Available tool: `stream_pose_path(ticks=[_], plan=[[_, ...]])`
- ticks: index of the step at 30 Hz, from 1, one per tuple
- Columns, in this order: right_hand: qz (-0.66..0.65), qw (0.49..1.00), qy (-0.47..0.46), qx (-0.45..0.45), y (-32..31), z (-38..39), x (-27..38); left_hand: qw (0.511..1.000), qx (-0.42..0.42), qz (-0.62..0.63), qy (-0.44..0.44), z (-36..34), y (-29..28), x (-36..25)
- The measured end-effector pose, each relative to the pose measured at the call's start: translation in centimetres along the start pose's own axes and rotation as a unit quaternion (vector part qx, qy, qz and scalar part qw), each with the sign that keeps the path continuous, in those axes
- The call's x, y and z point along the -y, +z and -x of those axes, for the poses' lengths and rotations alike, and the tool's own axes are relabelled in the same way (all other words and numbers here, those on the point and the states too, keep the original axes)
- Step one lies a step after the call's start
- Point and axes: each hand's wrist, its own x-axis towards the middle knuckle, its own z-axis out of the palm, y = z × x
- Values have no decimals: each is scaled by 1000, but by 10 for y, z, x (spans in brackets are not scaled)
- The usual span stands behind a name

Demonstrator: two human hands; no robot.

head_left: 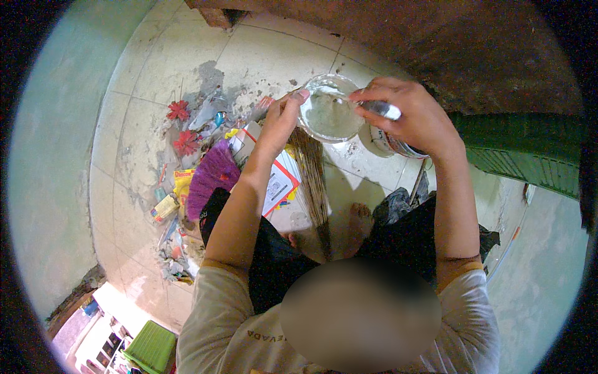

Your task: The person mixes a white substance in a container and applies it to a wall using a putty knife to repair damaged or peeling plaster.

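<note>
My left hand (pixel 285 118) grips the left rim of a round, whitish plastic tub (pixel 333 138), thumb at the edge. Greyish-green paste (pixel 330 115) lies inside, with white smears along the wall. In my right hand (pixel 408 112), closed fingers hold the handle of a tool (pixel 390 111) with a pale end. Its thin white part reaches left over the paste; motion blur hides whether it is a brush or a spatula. Below my right hand a second printed container (pixel 386 142) stands on the floor, partly covered by the hand.
A stick broom (pixel 311 181) lies below the tub, beside a red-edged printed sheet (pixel 281 187). To the left are a purple broom head (pixel 213 177), litter and red artificial flowers (pixel 185 143). Black plastic (pixel 392 206) lies near my foot. A green slatted thing (pixel 523 156) stands right.
</note>
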Motion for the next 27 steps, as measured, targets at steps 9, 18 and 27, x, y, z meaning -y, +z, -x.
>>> stream_pose_path(ticks=[9, 18, 27], plan=[[13, 998, -14, 57, 7, 1, 24, 999, -5, -42, 29, 10, 1, -11], [-21, 992, 113, -48, 13, 6, 19, 999, -43, 0, 28, 4, 4, 4], [-145, 943, 244, -171, 32, 9, 26, 986, -105, 76, 105, -5, 7, 25]])
